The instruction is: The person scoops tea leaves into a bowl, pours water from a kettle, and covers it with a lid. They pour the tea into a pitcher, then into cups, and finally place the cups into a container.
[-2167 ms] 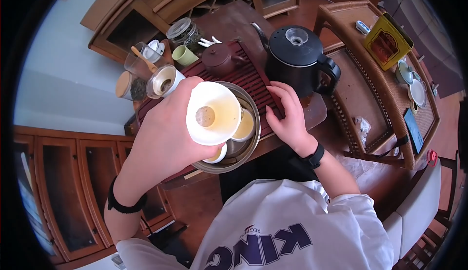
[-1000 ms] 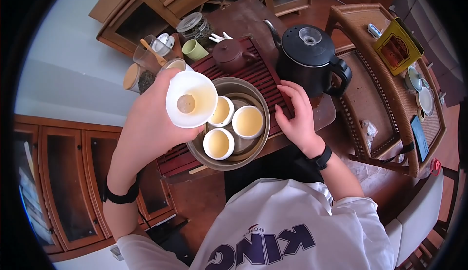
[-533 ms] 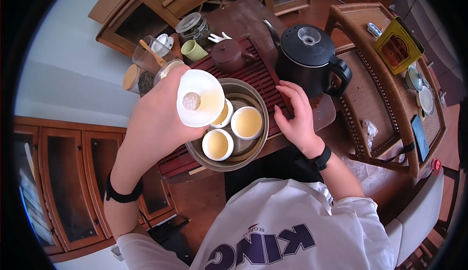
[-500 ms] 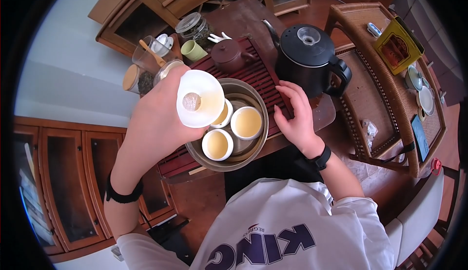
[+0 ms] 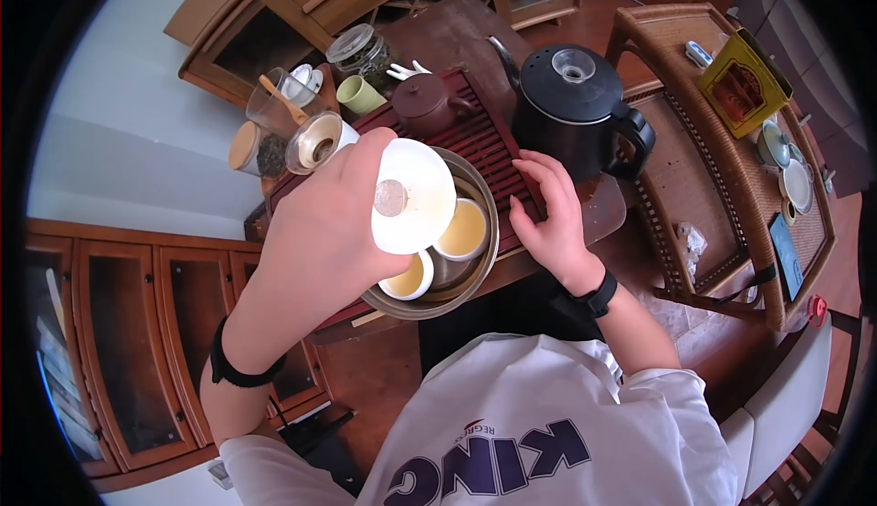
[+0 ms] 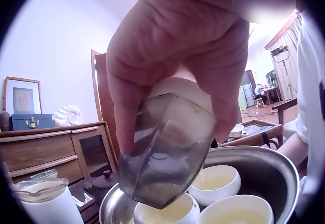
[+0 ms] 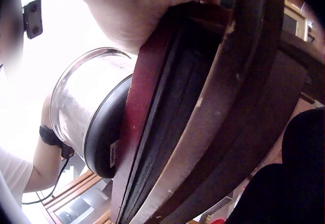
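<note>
My left hand grips a tea pitcher, white inside with pale yellow liquid. In the left wrist view, its smoky faceted lower part tilts close over a white teacup. Three white teacups of pale yellow tea stand in a round metal bowl; the head view shows a right teacup and a front teacup, while the pitcher hides the third. My right hand rests at the edge of the dark red slatted tea tray, fingers relaxed and holding nothing.
A black kettle stands right of the tray. A brown teapot, a green cup, a glass jar and a white cup with a strainer stand behind and left. At right is a wicker cart.
My left hand has moved the pitcher rightward over the bowl, covering the back teacup. The white cup with the strainer behind it has come into view. The right hand stays at the tray's edge.
</note>
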{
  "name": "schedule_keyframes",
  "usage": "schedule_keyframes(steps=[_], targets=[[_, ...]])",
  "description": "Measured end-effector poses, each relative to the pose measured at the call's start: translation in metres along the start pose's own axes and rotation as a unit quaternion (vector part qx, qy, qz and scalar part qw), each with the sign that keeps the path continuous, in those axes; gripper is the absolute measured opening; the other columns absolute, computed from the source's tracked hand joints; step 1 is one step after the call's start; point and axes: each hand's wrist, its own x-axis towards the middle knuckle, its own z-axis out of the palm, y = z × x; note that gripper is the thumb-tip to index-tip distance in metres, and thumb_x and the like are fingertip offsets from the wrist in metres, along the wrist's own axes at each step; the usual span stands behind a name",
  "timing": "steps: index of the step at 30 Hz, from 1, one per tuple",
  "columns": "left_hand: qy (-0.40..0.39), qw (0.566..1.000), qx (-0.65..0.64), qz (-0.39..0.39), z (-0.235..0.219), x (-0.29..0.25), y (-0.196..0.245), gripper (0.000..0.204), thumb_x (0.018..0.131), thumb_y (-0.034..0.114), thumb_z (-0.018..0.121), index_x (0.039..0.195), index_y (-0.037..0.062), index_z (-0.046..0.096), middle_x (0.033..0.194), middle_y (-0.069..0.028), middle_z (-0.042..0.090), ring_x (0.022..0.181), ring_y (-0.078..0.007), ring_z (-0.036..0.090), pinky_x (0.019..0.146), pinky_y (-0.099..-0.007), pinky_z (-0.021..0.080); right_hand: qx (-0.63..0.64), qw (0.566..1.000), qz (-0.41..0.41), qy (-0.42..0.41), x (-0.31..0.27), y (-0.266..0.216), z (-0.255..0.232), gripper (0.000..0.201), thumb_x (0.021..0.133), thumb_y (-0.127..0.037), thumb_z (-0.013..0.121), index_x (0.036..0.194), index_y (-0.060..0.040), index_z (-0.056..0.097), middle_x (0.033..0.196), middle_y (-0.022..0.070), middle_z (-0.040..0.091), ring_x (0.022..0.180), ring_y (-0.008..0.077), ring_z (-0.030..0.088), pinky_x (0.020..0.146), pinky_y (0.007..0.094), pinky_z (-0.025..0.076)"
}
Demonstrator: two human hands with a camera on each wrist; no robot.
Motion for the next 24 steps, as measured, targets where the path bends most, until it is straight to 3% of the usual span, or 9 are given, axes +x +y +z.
schedule_keyframes(steps=[12,18,20,24], targets=[[0.023,0.997,0.062,0.049,0.01,-0.006,0.003,0.085,0.061,0.014,0.086,0.134,0.0052,0.045,0.113,-0.0152,0.062,0.104,-0.0346,0.064,0.085,-0.0409,0.055,-0.007,1.0,-0.008,0.007,0.0,0.0,0.001,0.049,0.074,0.003,0.069,0.122,-0.0064,0.062,0.128,0.013,0.06,0.114,0.0328,0.059,0.093,0.0378,0.052],[0.018,0.999,0.027,0.041,0.002,-0.011,0.005,0.085,0.06,0.013,0.087,0.134,0.0047,0.046,0.116,-0.0153,0.063,0.105,-0.0341,0.065,0.086,-0.0407,0.055,0.007,1.0,0.001,0.008,0.0,0.001,0.001,0.05,0.074,0.002,0.07,0.122,-0.0068,0.062,0.128,0.0129,0.06,0.114,0.0334,0.059,0.095,0.0386,0.051],[0.009,1.0,-0.019,-0.022,-0.004,-0.016,0.002,0.087,0.061,0.014,0.086,0.138,0.0063,0.047,0.123,-0.0182,0.063,0.112,-0.0365,0.064,0.093,-0.0402,0.053,0.002,1.0,-0.005,0.01,0.0,0.001,0.001,0.05,0.074,0.002,0.07,0.122,-0.0069,0.062,0.128,0.0129,0.06,0.114,0.0336,0.059,0.095,0.0387,0.051],[0.015,1.0,-0.01,-0.016,-0.011,-0.029,0.0,0.084,0.062,0.012,0.086,0.137,0.0066,0.049,0.122,-0.0168,0.064,0.111,-0.0359,0.065,0.093,-0.0389,0.053,-0.001,1.0,-0.009,0.01,0.0,0.002,0.001,0.05,0.073,0.002,0.07,0.122,-0.0069,0.062,0.128,0.0129,0.06,0.113,0.034,0.059,0.095,0.0388,0.05]])
